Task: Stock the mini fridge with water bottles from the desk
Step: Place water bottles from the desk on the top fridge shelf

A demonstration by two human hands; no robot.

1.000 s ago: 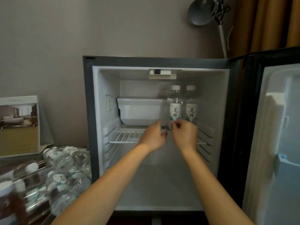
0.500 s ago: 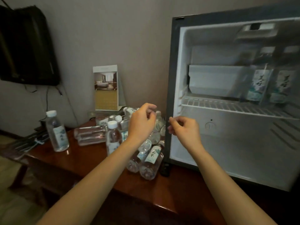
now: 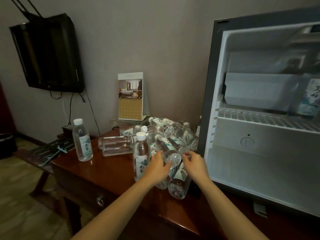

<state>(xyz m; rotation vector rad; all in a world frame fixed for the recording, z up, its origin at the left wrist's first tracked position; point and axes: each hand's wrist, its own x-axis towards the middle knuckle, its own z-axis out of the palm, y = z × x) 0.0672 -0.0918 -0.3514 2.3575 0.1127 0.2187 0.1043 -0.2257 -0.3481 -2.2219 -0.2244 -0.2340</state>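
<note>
My left hand is curling fingers and thumb round the near end of a lying bottle. My right hand is hovering just right of it, fingers loosely bent; I cannot tell if they touch. The bottle's bottom is pointing near, its length running near to far, atop the pile on the desk, left of the fridge.

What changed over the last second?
Both hands left the fridge shelf and moved left and down to the desk pile. The left hand and right hand now flank a tilted bottle on top, grip unclear. Unchanged: fridge open, stocked bottle on its shelf, standing bottles on desk.
</note>
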